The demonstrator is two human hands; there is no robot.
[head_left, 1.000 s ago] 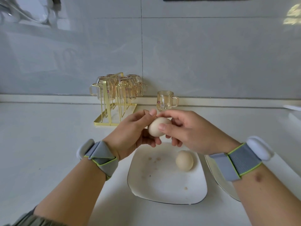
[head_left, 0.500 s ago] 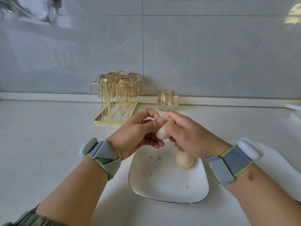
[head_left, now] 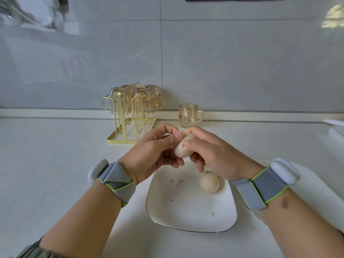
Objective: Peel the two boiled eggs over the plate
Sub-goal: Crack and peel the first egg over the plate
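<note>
Both hands close on one egg (head_left: 181, 150) above the far edge of the plate (head_left: 191, 216). The left hand (head_left: 152, 151) cups it from the left, thumb laid over its top and fingers curled beneath; the right hand (head_left: 210, 153) has a narrow grip on it from the right, thumb pressed into the shell and fingertips meeting the left thumb at the top. A second ago the egg sat higher and more exposed between open fingertips; since then the hands have drawn together and wrapped round it, so that only its lower left side shows. The shell looks whole where it can be seen.

The second egg (head_left: 209, 183) lies on the plate just below and right of the right hand, unpeeled, where it lay before. A few brown specks dot the plate. Another plate (head_left: 312, 194) sits to the right, partly under the right forearm. Each wrist carries a grey band (head_left: 117, 180).

The desk (head_left: 55, 164) is white, backed by a pale grey tiled wall (head_left: 242, 62). At the wall stands a gold rack (head_left: 130, 116) with amber glass mugs upside down on it, and beside it one mug (head_left: 189, 117) upright.
</note>
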